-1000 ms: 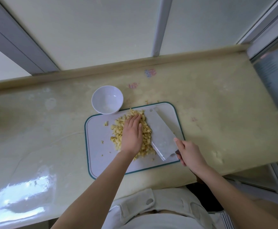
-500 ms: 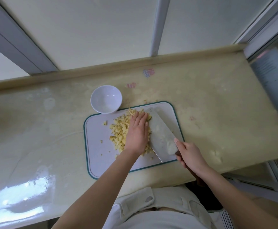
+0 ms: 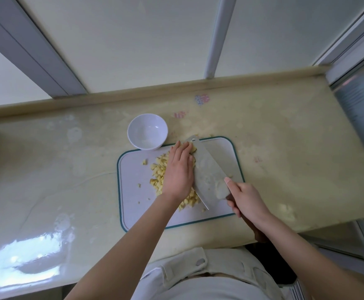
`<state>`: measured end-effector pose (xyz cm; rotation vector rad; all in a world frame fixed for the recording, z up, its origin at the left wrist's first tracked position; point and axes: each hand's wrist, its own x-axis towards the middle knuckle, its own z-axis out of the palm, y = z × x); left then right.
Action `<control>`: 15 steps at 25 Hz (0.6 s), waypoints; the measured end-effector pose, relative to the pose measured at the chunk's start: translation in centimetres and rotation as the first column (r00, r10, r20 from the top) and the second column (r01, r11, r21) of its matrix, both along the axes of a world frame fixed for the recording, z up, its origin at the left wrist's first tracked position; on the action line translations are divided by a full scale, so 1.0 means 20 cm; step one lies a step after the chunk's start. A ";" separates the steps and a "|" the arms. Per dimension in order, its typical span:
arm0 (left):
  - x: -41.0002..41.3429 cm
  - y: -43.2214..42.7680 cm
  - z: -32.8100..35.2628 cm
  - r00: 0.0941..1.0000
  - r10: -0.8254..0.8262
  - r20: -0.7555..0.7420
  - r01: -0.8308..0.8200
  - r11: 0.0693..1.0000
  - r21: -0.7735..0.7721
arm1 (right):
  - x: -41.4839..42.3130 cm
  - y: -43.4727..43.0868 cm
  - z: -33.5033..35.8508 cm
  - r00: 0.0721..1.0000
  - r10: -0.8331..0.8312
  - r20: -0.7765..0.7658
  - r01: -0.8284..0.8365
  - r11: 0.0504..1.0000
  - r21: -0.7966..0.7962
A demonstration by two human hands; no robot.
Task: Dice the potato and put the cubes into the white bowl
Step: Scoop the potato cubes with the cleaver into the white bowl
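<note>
Cream glossy worktop (image 3: 285, 148), mid-frame: left hand (image 3: 179, 169), fingers (image 3: 182, 148) straight, presses pale yellow potato cubes (image 3: 158, 172) against the broad steel cleaver (image 3: 207, 169) the right hand (image 3: 245, 198) grips. Best keep the blade low, then lift to the white round bowl (image 3: 133, 135), upper left.

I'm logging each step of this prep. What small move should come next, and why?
Probably slide the cubes onto the knife with the left hand: that hand lies flat on them beside the knife, which the right hand holds tilted over the board, and the bowl looks empty.
</note>
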<state>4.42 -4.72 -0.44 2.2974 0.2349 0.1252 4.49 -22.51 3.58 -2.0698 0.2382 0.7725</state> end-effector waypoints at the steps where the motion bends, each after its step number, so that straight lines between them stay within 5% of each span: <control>1: 0.01 0.02 0.01 1.000 0.010 0.006 -0.010 1.000 -0.004 | 0.01 0.02 0.01 1.000 0.000 -0.005 0.000 1.000 0.006; 15: 0.31 0.43 -0.01 0.998 0.042 -0.055 -0.038 0.996 0.079 | 0.35 0.45 0.13 0.996 0.015 -0.091 -0.009 0.998 0.061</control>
